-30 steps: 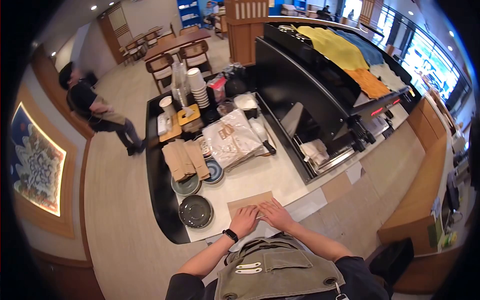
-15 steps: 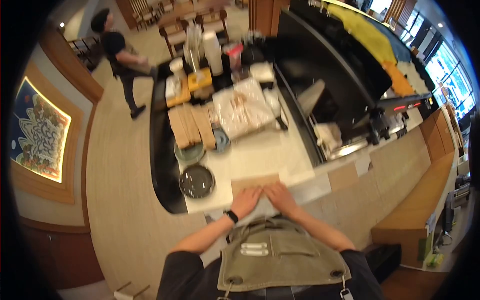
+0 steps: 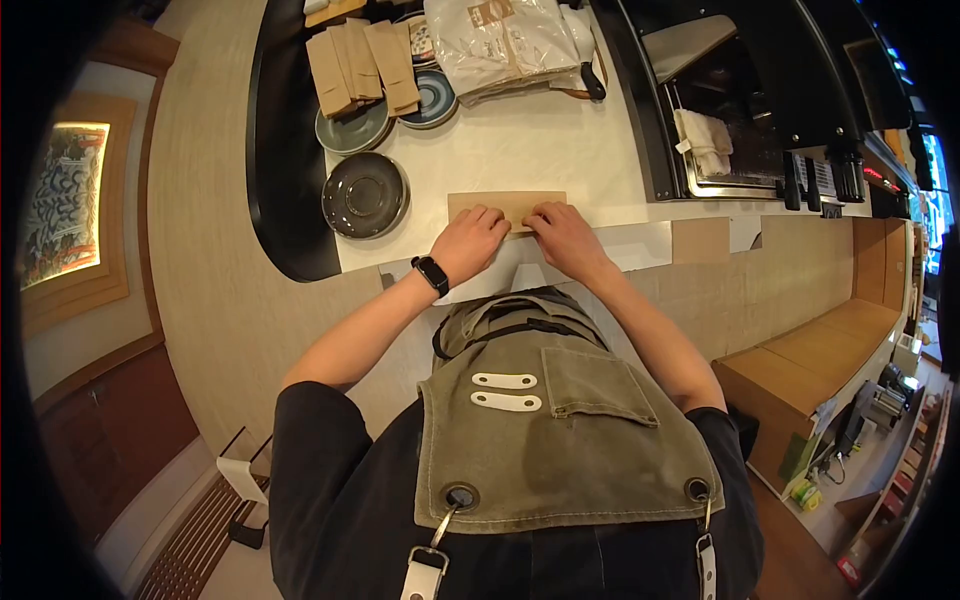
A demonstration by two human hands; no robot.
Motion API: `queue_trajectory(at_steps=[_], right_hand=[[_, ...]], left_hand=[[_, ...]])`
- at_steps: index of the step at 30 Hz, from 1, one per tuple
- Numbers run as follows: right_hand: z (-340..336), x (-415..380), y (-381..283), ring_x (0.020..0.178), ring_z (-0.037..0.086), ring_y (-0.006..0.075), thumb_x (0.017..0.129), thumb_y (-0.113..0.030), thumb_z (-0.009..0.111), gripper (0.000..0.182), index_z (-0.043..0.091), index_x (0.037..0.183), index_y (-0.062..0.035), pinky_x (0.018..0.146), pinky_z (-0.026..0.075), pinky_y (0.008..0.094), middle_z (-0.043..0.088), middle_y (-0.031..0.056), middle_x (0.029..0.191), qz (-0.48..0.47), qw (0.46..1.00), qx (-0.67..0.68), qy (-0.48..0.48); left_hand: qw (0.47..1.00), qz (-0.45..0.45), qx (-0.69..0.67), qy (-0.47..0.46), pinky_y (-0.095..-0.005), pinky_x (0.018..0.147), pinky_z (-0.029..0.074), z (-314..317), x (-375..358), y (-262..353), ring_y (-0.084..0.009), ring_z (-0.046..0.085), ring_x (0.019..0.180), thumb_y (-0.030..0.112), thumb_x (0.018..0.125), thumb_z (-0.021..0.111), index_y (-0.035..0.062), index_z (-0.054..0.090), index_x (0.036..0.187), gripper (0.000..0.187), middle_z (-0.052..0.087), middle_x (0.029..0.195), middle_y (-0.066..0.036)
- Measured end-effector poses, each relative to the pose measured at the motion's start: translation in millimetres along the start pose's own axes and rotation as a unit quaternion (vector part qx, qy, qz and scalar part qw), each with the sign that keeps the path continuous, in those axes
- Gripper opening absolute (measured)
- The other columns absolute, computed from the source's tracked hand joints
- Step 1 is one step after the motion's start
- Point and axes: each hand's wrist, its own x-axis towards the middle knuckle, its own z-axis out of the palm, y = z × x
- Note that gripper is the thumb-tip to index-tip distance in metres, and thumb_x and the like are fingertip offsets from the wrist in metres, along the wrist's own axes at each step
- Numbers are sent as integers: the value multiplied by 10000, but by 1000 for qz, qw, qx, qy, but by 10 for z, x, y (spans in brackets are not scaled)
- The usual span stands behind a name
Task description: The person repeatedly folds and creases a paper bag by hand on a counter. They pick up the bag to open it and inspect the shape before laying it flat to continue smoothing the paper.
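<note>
1. Your left hand (image 3: pixel 470 240) lies palm down, fingers stretched forward and pressed flat, nothing closed in its grip.
2. Your right hand (image 3: pixel 562 237) lies just beside it, also palm down with fingers spread flat; the two sets of fingertips nearly meet.
3. Both forearms are bare and reach forward from your chest, converging toward the hands.
4. Your left wrist carries a dark band; the elbow bends outward to your left.
5. Your right elbow bends outward on the opposite side.
</note>
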Motion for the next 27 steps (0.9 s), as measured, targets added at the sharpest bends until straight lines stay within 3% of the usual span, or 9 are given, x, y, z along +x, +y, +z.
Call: queue_trajectory(at_steps=[7,10,13,14,18,23,27], right_hand=[[-95,39,57,1079,645,349,891,-50,708,263,694,1152,-73,936,537,469,668,117,1112,32,998,30,-37],[-137,73,121,1093,654,366,918,-85,711,245,698,1163,-75,929,549,481,684,130,1139,59,995,53,-52],[-194,149,182,1104,668,379,972,-149,688,224,707,1181,-69,927,554,491,713,153,1144,83,992,70,-62],[-214,174,198,1106,674,383,994,-174,677,223,710,1186,-66,927,555,493,724,163,1141,90,991,76,-63],[-329,315,272,1000,722,388,1038,-268,656,259,724,1184,-65,881,570,487,764,184,1032,155,975,122,-103],[-431,408,355,903,748,384,1029,-269,676,259,748,1140,-47,819,573,457,774,187,951,220,945,228,-85],[-460,407,374,806,715,282,1048,-241,686,250,742,1133,-13,780,560,385,778,155,964,232,942,227,-88]], left_hand=[[998,-3,-16,-54,-444,949,548,-135,99,-67,-316,644,1117,75,896,700,46,662,1196,304,673,1175,-106],[998,0,-47,-44,-486,883,567,-183,183,-164,-362,689,1032,120,955,676,46,657,1186,243,716,1089,-147],[984,-68,-119,-113,-537,800,571,-328,338,-241,-412,720,922,181,1020,633,56,654,1202,222,747,991,-191],[985,-53,-140,-82,-560,755,569,-245,338,-348,-435,728,830,224,1058,594,77,656,1216,224,754,896,-203],[972,-113,-173,-114,-534,752,575,-395,420,-459,-423,733,775,248,1065,606,97,671,1214,222,756,822,-171],[955,-183,-217,-90,-499,758,566,-508,356,-383,-414,739,815,262,1068,628,66,711,1165,234,757,864,-198],[948,-203,-245,-13,-473,778,567,-443,239,-393,-399,740,864,246,1058,656,50,764,1126,235,758,918,-216]])
